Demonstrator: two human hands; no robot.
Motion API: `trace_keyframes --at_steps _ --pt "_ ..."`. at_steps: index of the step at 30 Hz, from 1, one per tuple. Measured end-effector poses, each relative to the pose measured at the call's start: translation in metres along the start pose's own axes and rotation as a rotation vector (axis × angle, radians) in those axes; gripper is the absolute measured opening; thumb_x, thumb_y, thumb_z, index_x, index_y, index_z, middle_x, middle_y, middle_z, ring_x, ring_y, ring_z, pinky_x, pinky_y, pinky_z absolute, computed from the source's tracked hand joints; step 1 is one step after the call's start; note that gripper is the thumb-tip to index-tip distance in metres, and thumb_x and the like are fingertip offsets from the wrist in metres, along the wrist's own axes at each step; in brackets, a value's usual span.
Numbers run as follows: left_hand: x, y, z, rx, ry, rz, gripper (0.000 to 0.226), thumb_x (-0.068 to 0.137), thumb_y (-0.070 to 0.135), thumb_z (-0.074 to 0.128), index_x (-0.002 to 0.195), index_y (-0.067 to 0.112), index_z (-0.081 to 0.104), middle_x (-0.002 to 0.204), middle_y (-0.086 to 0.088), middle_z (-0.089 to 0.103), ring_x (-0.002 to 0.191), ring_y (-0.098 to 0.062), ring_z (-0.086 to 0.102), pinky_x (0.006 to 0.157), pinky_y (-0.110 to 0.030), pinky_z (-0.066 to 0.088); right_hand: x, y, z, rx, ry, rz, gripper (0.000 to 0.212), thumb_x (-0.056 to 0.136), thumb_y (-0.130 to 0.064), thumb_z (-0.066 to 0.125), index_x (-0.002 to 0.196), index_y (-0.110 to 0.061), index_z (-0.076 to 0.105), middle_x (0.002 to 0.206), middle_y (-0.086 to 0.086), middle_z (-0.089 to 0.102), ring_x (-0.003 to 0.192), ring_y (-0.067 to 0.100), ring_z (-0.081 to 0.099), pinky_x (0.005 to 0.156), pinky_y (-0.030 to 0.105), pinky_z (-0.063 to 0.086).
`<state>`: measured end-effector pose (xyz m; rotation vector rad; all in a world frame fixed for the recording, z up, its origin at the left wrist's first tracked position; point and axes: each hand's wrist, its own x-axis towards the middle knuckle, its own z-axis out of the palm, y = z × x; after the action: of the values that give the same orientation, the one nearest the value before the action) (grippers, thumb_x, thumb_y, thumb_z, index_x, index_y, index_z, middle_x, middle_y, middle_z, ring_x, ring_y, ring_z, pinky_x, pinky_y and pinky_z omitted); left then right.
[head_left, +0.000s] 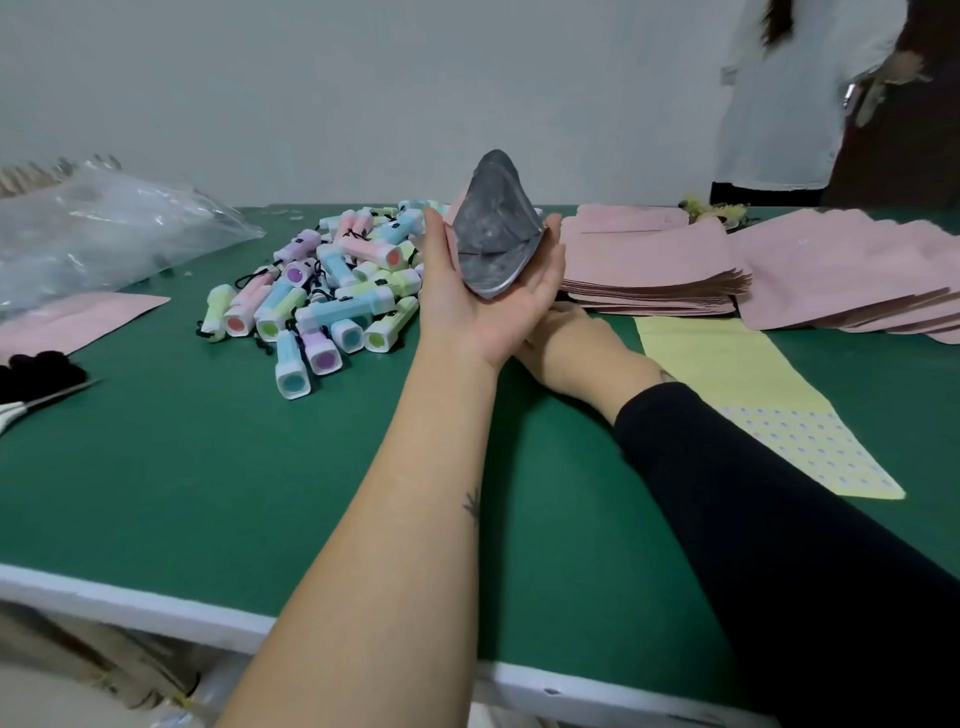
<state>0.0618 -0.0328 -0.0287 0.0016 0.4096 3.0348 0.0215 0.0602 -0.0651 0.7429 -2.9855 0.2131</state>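
step: as i read it, a pouch is being spread open so one small flashlight can go in.
pouch (493, 234): held up off the green table (208, 493), just right of the flashlight heap. its mouth is bowed wide and turned toward the camera, showing the silvery lining.
left hand (488, 301): palm up, thumb on one side and fingers on the other, curled round the pouch's lower end and cupping it.
right hand (571, 338): low, just under and behind the left wrist, with only its back showing. the fingers are hidden, so i cannot tell whether they are spread or closed on anything.
flashlights (332, 291): a pastel heap on the table beside the left hand, with black cords tangled among them.
pouch stacks (649, 260): flat pink ones fanned out to the right of the hands.
yellow sheet (727, 374): lies on the table right of the sleeved forearm, its near end covered in small dots.
doing it well: press gently on the two side edges so the mouth holds its bow — a grip across the flat faces would probably close it.
next move calls for: the right hand to lift one flashlight clear of the heap, then feed it in narrow end first, cord tucked along the body.
risk: a cord could snag a neighbour and drag it out, or catch across the pouch's lip and hamper sealing.
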Motion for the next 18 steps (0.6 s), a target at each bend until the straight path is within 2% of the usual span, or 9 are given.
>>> trace_keyframes --at_steps 2,4,6,8,10,12,14,16,18 --pt "0.001 0.001 -0.001 0.003 -0.013 0.002 0.073 0.087 0.060 0.061 0.134 0.004 0.051 0.130 -0.023 0.057 0.111 -0.040 0.060 0.077 -0.046 0.058 -0.001 0.002 -0.004 0.004 0.048 0.036 0.038 0.100 -0.039 0.045 0.132 -0.019 0.051 0.127 0.009 0.059 0.117 0.032 0.053 0.090 0.040 0.045" --pt "0.003 0.003 -0.002 -0.006 -0.022 0.005 0.072 0.086 0.060 0.062 0.131 0.004 0.054 0.120 -0.025 0.060 0.108 -0.042 0.060 0.078 -0.048 0.058 -0.006 0.009 -0.014 0.000 0.133 0.113 0.033 0.094 -0.048 0.054 0.107 -0.018 0.062 0.099 0.006 0.065 0.094 0.030 0.059 0.075 0.034 0.043" --pt "0.004 0.003 -0.002 -0.010 -0.025 0.008 0.070 0.087 0.060 0.062 0.127 0.003 0.056 0.112 -0.025 0.062 0.109 -0.041 0.060 0.078 -0.049 0.058 -0.011 0.017 -0.022 0.002 0.163 0.141 0.035 0.089 -0.054 0.058 0.089 -0.019 0.058 0.085 0.003 0.060 0.081 0.026 0.053 0.070 0.032 0.038" --pt "0.005 0.002 -0.002 -0.005 -0.024 0.006 0.070 0.087 0.060 0.062 0.126 0.003 0.057 0.108 -0.025 0.064 0.111 -0.041 0.060 0.077 -0.049 0.059 -0.016 0.019 -0.023 0.094 0.148 0.115 0.032 0.089 -0.045 0.061 0.104 -0.017 0.059 0.094 0.005 0.061 0.087 0.026 0.056 0.072 0.034 0.044" --pt "0.005 0.001 -0.002 0.005 -0.020 0.005 0.071 0.087 0.060 0.062 0.129 0.004 0.056 0.111 -0.026 0.063 0.112 -0.041 0.060 0.077 -0.049 0.059 -0.019 0.015 -0.019 0.159 0.083 0.061 0.033 0.093 -0.030 0.057 0.122 -0.015 0.056 0.111 0.011 0.064 0.101 0.031 0.060 0.082 0.039 0.049" --pt "0.006 0.000 -0.002 0.009 -0.018 -0.001 0.073 0.087 0.061 0.061 0.131 0.004 0.054 0.119 -0.025 0.061 0.111 -0.041 0.060 0.078 -0.049 0.058 -0.019 0.012 -0.013 0.178 0.041 0.009 0.032 0.096 -0.022 0.049 0.126 -0.016 0.056 0.121 0.014 0.063 0.109 0.034 0.058 0.090 0.041 0.048" --pt "0.006 0.000 -0.002 0.006 -0.018 -0.011 0.075 0.086 0.061 0.062 0.132 0.003 0.053 0.123 -0.026 0.060 0.113 -0.041 0.059 0.077 -0.048 0.058 -0.018 0.012 -0.012 0.278 0.014 -0.024 0.032 0.097 -0.025 0.047 0.127 -0.020 0.058 0.126 0.012 0.062 0.113 0.033 0.057 0.095 0.040 0.047" --pt "0.007 0.001 -0.002 -0.005 -0.016 -0.014 0.075 0.086 0.060 0.062 0.132 0.002 0.053 0.120 -0.027 0.060 0.115 -0.041 0.059 0.077 -0.048 0.058 -0.020 0.017 -0.013 0.423 -0.058 -0.077 0.022 0.093 -0.034 0.057 0.113 -0.032 0.064 0.114 -0.004 0.068 0.104 0.019 0.061 0.088 0.032 0.047" --pt "0.007 0.001 -0.001 -0.012 -0.018 -0.016 0.073 0.086 0.060 0.062 0.129 0.002 0.055 0.114 -0.028 0.062 0.115 -0.040 0.058 0.078 -0.048 0.058 -0.025 0.021 -0.016 0.470 -0.142 -0.148 0.009 0.083 -0.038 0.070 0.087 -0.043 0.063 0.088 -0.023 0.066 0.083 0.000 0.060 0.077 0.024 0.044"
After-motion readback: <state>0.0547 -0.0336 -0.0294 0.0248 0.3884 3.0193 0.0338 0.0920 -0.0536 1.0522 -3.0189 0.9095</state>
